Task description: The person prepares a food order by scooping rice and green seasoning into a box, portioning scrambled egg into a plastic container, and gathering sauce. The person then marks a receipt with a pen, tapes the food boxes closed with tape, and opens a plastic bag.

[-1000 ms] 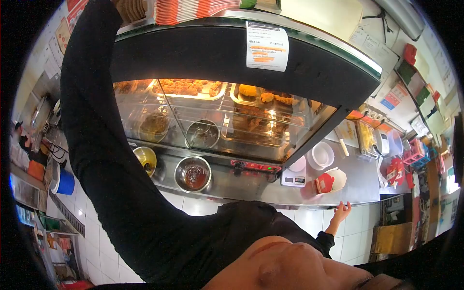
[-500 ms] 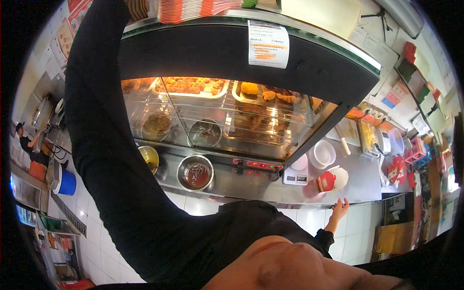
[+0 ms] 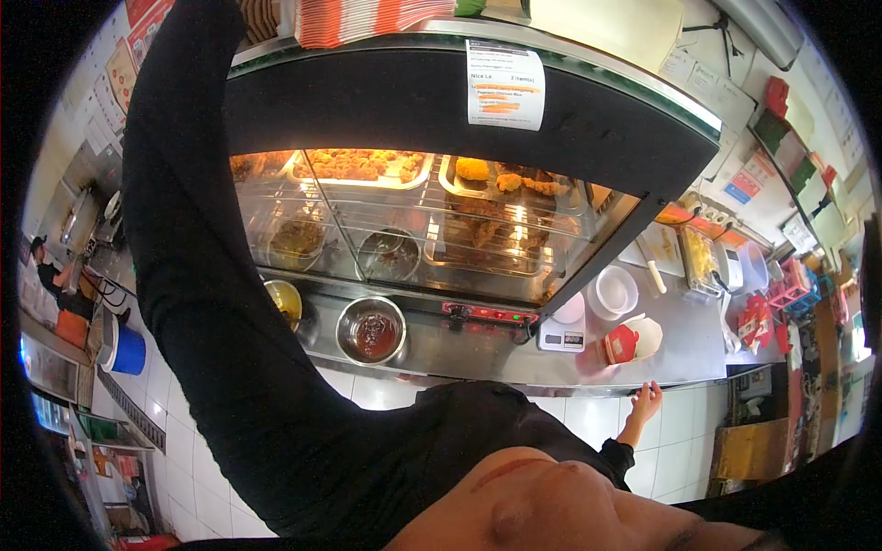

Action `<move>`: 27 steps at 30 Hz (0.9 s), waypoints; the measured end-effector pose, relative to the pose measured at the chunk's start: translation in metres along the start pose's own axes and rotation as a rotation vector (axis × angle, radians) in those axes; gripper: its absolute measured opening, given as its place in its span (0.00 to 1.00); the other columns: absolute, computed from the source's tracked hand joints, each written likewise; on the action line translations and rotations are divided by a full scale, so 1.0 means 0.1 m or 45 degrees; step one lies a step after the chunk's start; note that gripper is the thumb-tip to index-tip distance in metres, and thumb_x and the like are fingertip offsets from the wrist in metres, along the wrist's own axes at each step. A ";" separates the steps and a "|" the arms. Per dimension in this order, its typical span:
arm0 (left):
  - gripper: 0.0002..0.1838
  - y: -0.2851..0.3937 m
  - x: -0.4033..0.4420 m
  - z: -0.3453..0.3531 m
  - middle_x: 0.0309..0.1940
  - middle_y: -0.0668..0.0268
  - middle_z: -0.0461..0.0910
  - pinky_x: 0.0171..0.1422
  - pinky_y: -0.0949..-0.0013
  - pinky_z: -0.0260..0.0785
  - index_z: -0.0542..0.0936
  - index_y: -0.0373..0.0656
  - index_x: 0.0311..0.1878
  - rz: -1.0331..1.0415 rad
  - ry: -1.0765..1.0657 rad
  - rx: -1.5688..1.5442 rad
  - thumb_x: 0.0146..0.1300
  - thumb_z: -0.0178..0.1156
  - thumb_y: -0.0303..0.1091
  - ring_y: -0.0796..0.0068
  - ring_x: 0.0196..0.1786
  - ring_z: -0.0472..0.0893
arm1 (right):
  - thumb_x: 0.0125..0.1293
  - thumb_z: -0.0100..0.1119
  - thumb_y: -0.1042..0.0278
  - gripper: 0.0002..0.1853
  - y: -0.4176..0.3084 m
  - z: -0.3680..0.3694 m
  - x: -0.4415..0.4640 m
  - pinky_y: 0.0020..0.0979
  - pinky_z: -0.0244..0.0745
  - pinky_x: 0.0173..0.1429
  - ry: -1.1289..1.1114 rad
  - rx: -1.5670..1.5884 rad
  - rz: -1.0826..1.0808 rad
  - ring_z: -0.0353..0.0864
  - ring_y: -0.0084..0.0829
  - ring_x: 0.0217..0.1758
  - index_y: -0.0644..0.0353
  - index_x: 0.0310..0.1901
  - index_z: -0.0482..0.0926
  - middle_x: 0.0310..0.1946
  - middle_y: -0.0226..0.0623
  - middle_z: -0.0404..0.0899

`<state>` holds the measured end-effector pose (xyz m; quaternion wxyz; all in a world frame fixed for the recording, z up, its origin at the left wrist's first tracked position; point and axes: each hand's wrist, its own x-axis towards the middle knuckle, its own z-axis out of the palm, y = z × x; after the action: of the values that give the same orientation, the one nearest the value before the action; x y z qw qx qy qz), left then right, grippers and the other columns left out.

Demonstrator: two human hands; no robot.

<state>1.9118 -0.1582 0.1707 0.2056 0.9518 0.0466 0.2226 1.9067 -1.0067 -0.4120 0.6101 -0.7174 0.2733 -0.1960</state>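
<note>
My left arm in a black sleeve (image 3: 179, 230) stretches up past the left end of the food warmer; its hand is beyond the top of the view. At the lower right, my right hand (image 3: 645, 404) hangs beside the counter's front edge, holding nothing, with its fingers loosely bent and apart. Nearest to it on the counter is an opened red and white takeaway box (image 3: 634, 341). Behind the glass of the food warmer (image 3: 386, 96), trays of fried pieces (image 3: 363, 166) and darker fried food (image 3: 491, 225) lie under warm light. A printed order slip (image 3: 505, 84) sticks to its black top panel.
A steel bowl of red sauce (image 3: 371, 331) and a bowl of yellow liquid (image 3: 283, 301) stand before the warmer. Right of it are a digital scale (image 3: 561, 337), stacked white tubs (image 3: 613, 292) and a white-handled tool (image 3: 656, 275). A person (image 3: 53, 271) stands far left near a blue bucket (image 3: 127, 351).
The view has shifted very slightly. My left arm stays raised, and my right hand hangs in nearly the same place with its fingers a little straighter.
</note>
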 end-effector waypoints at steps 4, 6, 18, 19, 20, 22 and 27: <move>0.29 -0.01 -0.03 -0.04 0.52 0.55 0.72 0.51 0.64 0.75 0.67 0.32 0.58 -0.017 0.018 -0.004 0.58 0.67 0.32 0.66 0.54 0.74 | 0.63 0.61 0.65 0.18 0.04 0.05 0.04 0.25 0.69 0.29 -0.004 -0.008 0.009 0.71 0.19 0.32 0.54 0.55 0.73 0.33 0.27 0.72; 0.29 -0.03 -0.05 -0.06 0.53 0.55 0.72 0.51 0.64 0.75 0.67 0.32 0.58 -0.024 0.030 -0.014 0.57 0.68 0.31 0.66 0.54 0.74 | 0.63 0.60 0.65 0.18 0.05 0.07 0.08 0.24 0.68 0.28 -0.003 -0.032 0.014 0.71 0.19 0.31 0.55 0.54 0.73 0.32 0.26 0.72; 0.31 -0.19 0.46 -0.62 0.54 0.54 0.71 0.52 0.63 0.75 0.66 0.31 0.59 -0.112 0.063 -0.255 0.56 0.69 0.30 0.65 0.56 0.74 | 0.62 0.61 0.68 0.15 0.08 0.09 0.20 0.23 0.67 0.29 -0.038 -0.022 -0.125 0.71 0.20 0.28 0.60 0.50 0.77 0.30 0.33 0.78; 0.31 -0.21 0.56 -0.79 0.54 0.54 0.71 0.52 0.63 0.75 0.66 0.31 0.59 -0.149 0.069 -0.323 0.56 0.69 0.30 0.64 0.56 0.74 | 0.63 0.61 0.68 0.13 0.05 0.09 0.20 0.23 0.68 0.31 0.039 0.012 -0.210 0.72 0.19 0.28 0.60 0.49 0.78 0.30 0.32 0.78; 0.31 -0.23 0.61 -0.97 0.54 0.54 0.71 0.52 0.63 0.75 0.66 0.30 0.59 -0.180 0.084 -0.391 0.56 0.69 0.30 0.64 0.56 0.74 | 0.63 0.61 0.68 0.12 0.01 0.11 0.21 0.23 0.69 0.33 0.110 0.041 -0.300 0.72 0.19 0.29 0.60 0.47 0.79 0.30 0.31 0.78; 0.31 -0.21 0.66 -1.23 0.55 0.54 0.71 0.52 0.63 0.75 0.66 0.30 0.59 -0.106 0.194 -0.392 0.56 0.69 0.30 0.64 0.57 0.73 | 0.64 0.61 0.67 0.10 -0.51 0.14 0.09 0.23 0.70 0.38 0.380 -0.192 -0.737 0.74 0.19 0.31 0.61 0.44 0.80 0.30 0.29 0.79; 0.34 0.96 -0.44 -0.56 0.69 0.59 0.63 0.71 0.60 0.56 0.63 0.38 0.69 0.700 0.413 -0.636 0.66 0.52 0.50 0.65 0.71 0.62 | 0.66 0.61 0.68 0.10 -3.01 0.38 -0.50 0.26 0.71 0.52 0.170 0.104 -1.311 0.76 0.24 0.43 0.63 0.45 0.76 0.40 0.35 0.79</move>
<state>1.8472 -0.2330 0.2378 0.3531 0.8022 -0.2334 0.4211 1.9376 -0.9139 -0.1205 0.4434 -0.7205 -0.0847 -0.5265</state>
